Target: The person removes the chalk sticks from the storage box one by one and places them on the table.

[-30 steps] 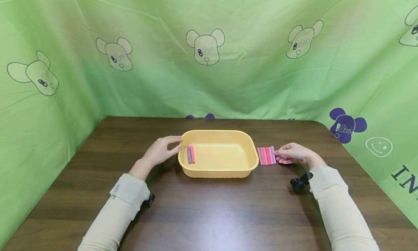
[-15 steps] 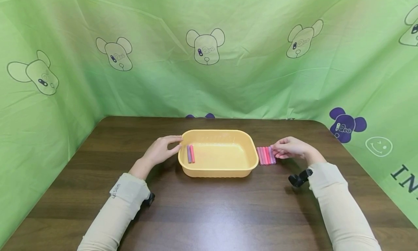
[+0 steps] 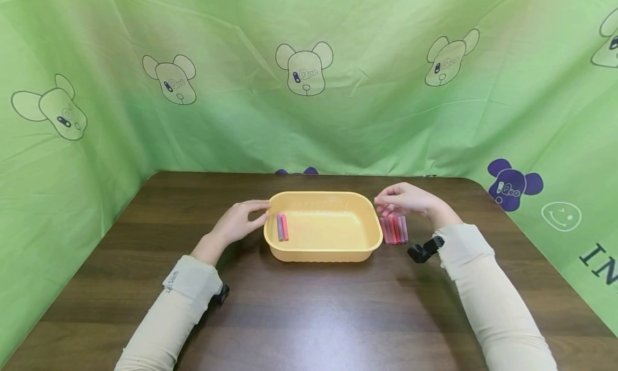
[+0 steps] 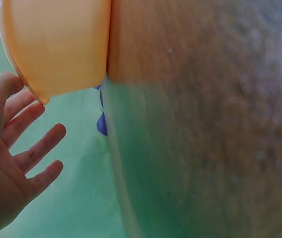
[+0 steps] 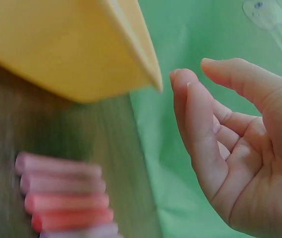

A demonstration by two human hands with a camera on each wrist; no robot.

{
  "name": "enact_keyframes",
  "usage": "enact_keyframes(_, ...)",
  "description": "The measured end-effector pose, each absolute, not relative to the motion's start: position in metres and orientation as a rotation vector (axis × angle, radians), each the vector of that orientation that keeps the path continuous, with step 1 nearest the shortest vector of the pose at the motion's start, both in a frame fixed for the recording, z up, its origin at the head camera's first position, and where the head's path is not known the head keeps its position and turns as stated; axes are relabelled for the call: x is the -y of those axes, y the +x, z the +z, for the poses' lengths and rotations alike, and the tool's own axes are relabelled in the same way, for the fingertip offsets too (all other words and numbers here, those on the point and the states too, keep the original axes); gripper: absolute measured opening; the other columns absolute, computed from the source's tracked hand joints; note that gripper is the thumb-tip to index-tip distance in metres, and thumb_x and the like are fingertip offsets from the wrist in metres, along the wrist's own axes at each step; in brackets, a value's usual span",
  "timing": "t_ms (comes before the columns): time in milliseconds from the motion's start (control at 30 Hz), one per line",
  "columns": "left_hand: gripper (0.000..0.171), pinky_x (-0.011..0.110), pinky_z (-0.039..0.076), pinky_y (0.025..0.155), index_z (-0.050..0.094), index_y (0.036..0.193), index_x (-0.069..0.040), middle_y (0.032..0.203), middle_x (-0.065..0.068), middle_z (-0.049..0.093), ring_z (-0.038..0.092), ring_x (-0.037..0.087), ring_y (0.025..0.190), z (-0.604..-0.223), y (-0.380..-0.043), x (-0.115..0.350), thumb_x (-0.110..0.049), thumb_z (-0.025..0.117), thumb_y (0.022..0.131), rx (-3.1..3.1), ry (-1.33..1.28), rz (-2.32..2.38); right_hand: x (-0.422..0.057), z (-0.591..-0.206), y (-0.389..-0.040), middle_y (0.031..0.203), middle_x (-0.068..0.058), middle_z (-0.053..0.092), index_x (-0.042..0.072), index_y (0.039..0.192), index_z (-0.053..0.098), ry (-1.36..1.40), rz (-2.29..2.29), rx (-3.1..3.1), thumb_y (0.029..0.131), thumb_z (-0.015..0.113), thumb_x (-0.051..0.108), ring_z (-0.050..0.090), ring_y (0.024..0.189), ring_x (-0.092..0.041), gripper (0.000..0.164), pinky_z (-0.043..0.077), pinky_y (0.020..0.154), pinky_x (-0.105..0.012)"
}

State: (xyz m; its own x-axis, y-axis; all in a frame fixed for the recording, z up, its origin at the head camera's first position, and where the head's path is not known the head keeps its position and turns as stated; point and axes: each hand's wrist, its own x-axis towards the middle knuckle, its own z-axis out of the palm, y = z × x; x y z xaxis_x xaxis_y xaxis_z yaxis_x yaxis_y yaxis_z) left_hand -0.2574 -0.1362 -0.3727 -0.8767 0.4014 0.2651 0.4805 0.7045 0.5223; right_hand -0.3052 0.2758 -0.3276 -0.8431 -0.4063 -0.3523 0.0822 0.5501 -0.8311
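A yellow plastic basin point(image 3: 323, 257) stands on the table. My left hand point(image 3: 236, 221) touches its left rim with extended fingertips; in the left wrist view the thumb point(image 4: 9, 85) lies against the rim and the lower fingers are spread. Inside the basin, at its left end, lie a purple stick point(image 3: 280, 228) and a pink stick point(image 3: 285, 227), chalk-like. Beside the basin's right wall is a row of several pink, red and purple sticks point(image 3: 394, 230). My right hand point(image 3: 405, 197) hovers over the row's far end, near the right rim; its thumb and index fingertips are apart, nothing showing between them.
The brown wooden table point(image 3: 309, 312) extends around the basin. A green curtain point(image 3: 309, 130) with printed bear heads hangs behind the table and along its sides. Black wrist cameras point(image 3: 426, 249) sit under the sleeves.
My right hand has moved left and away from me, from the right end of the stick row to near the basin's right rim. My left hand and the basin stay put.
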Motion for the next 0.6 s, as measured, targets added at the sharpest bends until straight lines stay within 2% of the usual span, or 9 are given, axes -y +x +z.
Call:
enact_keyframes(200, 0.037, 0.044, 0.042, 0.105, 0.061, 0.125, -0.008, 0.131, 0.010, 0.059, 0.053, 0.028, 0.124, -0.372, -0.256, 0.136, -0.022, 0.059, 0.091, 2.783, -0.727, -0.911, -0.251, -0.319, -0.308, 0.085, -0.001, 0.066, -0.013, 0.119, 0.048, -0.278, -1.225, -2.276, 0.092, 0.058, 0.025, 0.062, 0.071, -0.006, 0.047, 0.057, 0.069, -0.023)
enact_keyframes(600, 0.036, 0.044, 0.042, 0.105, 0.061, 0.124, -0.008, 0.130, 0.010, 0.059, 0.053, 0.027, 0.124, -0.370, -0.256, 0.136, -0.023, 0.059, 0.091, 2.794, -0.717, -0.911, -0.211, -0.311, -0.315, 0.089, -0.001, 0.066, -0.010, 0.117, 0.052, -0.434, -1.109, -2.289, 0.092, 0.057, 0.025, 0.062, 0.075, -0.009, 0.044, 0.056, 0.075, -0.025)
